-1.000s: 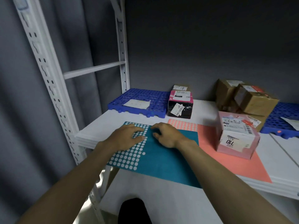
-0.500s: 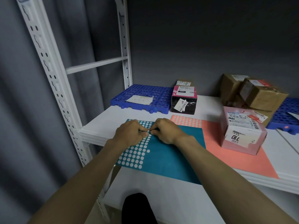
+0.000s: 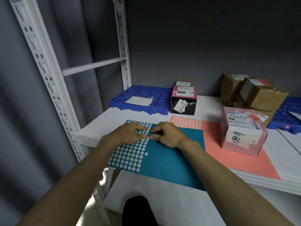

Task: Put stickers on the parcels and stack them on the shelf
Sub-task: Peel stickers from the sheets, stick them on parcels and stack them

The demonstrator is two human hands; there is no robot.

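A teal sticker sheet [image 3: 171, 160] with rows of white round stickers [image 3: 128, 157] lies at the front of the white shelf board [image 3: 104, 121]. My left hand [image 3: 130, 132] rests flat on the dots, fingers spread. My right hand [image 3: 167, 134] is curled beside it, thumb and forefinger tips down at a white dot on the edge of the rows; whether a sticker is pinched is hidden. A pink parcel [image 3: 242, 131] marked 110 stands on a salmon sheet [image 3: 228, 160] to the right. A black and pink parcel [image 3: 183, 101] stands behind.
Brown cardboard parcels [image 3: 260, 95] are piled at the back right. Blue perforated pallets lie at the back left [image 3: 143, 93], carrying a paper slip, and at the far right [image 3: 286, 116]. A white shelf upright [image 3: 48, 79] rises on the left. A lower shelf board [image 3: 162, 193] sits below.
Both hands drew together over the top of the dot rows, then the left hand flattened while the right fingertips stayed at the edge dot. The view shifted slightly closer.
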